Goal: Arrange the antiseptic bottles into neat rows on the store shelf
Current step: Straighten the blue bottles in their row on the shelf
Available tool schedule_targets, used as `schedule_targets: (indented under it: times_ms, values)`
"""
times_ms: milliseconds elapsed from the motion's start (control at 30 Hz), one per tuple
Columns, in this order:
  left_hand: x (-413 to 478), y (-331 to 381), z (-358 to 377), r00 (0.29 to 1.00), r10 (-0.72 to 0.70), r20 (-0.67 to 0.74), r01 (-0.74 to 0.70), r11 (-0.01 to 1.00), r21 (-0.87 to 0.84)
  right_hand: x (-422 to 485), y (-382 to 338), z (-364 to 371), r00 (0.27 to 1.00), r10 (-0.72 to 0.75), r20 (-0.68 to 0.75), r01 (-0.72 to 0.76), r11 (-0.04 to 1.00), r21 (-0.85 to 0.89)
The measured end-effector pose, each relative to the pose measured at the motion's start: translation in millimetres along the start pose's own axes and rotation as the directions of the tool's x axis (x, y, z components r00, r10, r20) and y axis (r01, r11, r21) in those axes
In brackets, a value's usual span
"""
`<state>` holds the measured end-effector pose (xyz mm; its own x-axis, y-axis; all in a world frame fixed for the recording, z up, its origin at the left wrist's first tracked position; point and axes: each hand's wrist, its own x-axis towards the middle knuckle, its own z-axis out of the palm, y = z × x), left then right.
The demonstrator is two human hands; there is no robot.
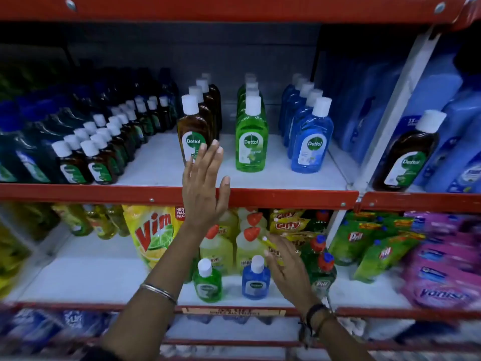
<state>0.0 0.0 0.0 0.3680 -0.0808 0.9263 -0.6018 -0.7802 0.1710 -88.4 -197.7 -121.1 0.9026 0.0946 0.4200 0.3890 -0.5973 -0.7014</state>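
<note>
On the upper shelf [286,178] stand three front-to-back rows of antiseptic bottles: a brown row [194,126], a green row [251,136] and a blue row [311,142]. My left hand [204,186] is raised with spread fingers just in front of the brown front bottle, holding nothing. On the lower shelf stand a small green bottle [207,281] and a small blue bottle [255,278]. My right hand [286,267] hovers open just right of the small blue bottle, apart from it.
Many small brown bottles [104,144] fill the upper shelf's left. A lone brown bottle [408,152] stands in the right bay among blue containers [455,121]. A yellow Vim pouch [153,233], dish-liquid bottles [318,259] and pink packs [442,269] crowd the lower shelf.
</note>
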Motion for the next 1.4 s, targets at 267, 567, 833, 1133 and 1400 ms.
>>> schedule_targets:
  times_ms: [267, 567, 833, 1133, 1400]
  values:
    - [-9.9, -34.0, 15.2, 0.996, -0.054, 0.076, 0.027, 0.948, 0.317, -15.0, 25.5, 27.4, 0.928, 0.226, 0.297, -0.256, 0.965, 0.065]
    - [-8.2, -35.1, 16.6, 0.996, -0.055, 0.066, 0.027, 0.931, 0.365, 2.8, 13.2, 2.5, 0.945, 0.247, 0.212, -0.302, 0.910, 0.285]
    - [-3.6, -39.3, 6.3, 0.986, -0.082, 0.143, 0.026, 0.934, 0.355, 48.5, -55.0, -76.5, 0.990, 0.061, -0.130, -0.006, 0.922, 0.388]
    - [-0.6, -53.9, 0.5, 0.989, -0.085, 0.121, 0.030, 0.917, 0.397, 128.6, -110.0, -155.7, 0.849, -0.064, -0.524, 0.313, 0.861, 0.402]
    - [-1.1, -54.5, 0.8, 0.993, -0.076, 0.091, 0.034, 0.918, 0.395, 180.8, -82.1, -167.3, 0.833, 0.002, -0.553, 0.222, 0.915, 0.338]
